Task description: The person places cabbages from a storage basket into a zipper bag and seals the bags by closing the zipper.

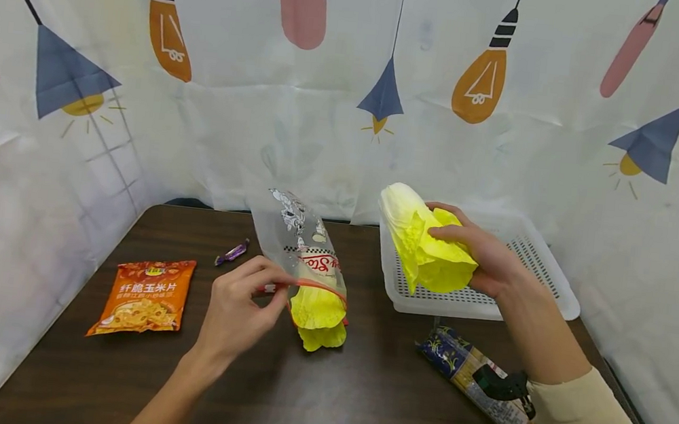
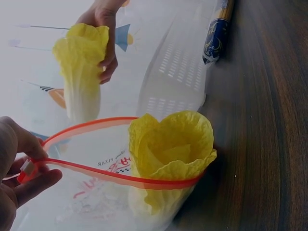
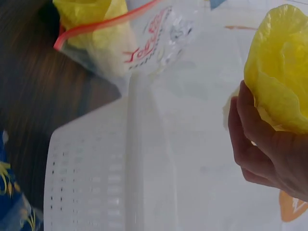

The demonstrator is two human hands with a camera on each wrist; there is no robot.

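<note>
A yellow-leaved napa cabbage is gripped by my right hand above the white basket, its white base tilted up and to the left. My left hand pinches the red zip edge of a clear printed zip bag at its slider end. Inside that bag lies a second napa cabbage, its yellow leaves poking out of the open mouth toward me. The left wrist view shows the bag's red rim spread in a loop around those leaves. In the right wrist view the held cabbage is partly cut off.
A white perforated basket stands at the back right. In front of it lies a pack of noodles, partly behind my right wrist. An orange snack packet and a small purple-wrapped candy lie at left. A patterned curtain hangs behind the table.
</note>
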